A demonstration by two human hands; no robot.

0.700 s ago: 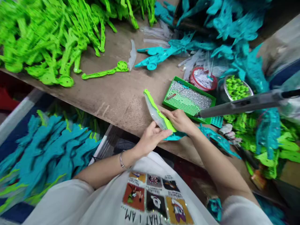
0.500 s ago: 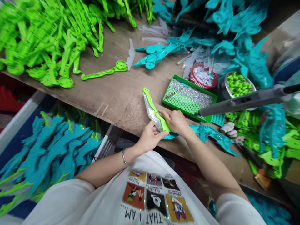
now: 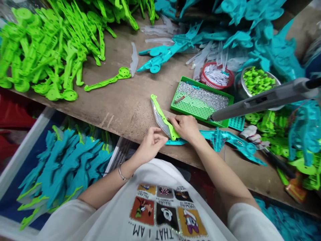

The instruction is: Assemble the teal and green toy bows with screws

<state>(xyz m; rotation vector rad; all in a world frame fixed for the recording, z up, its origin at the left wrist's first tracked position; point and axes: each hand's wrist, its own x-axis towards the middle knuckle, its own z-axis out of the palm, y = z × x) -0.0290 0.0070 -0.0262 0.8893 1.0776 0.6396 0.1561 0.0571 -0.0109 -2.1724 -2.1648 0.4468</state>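
Observation:
A bright green curved plastic piece with a clear blade-like strip (image 3: 162, 121) along its left side lies slanted near the table's front edge. Its lower end overlaps a long turquoise plastic shell (image 3: 205, 134), which stretches right beneath my right wrist. My right hand (image 3: 185, 128) grips the green piece near its lower end, the fingertips partly hidden. Just left of the clear strip is my left hand (image 3: 152, 144), its fingers loosely bent and apart, holding nothing that I can see.
A green tray (image 3: 190, 112) of small metal screws holds a red-handled screwdriver. Behind it are a red basket (image 3: 218, 83) of white pieces and a metal bowl (image 3: 274, 83) of green parts. A grey powered driver (image 3: 258, 102) juts in from the right. Green parts (image 3: 67, 50) heap up left.
My left hand has let go of the green piece and drawn slightly left and down. My right hand stays on the piece, which now sits a little lower against the turquoise shell.

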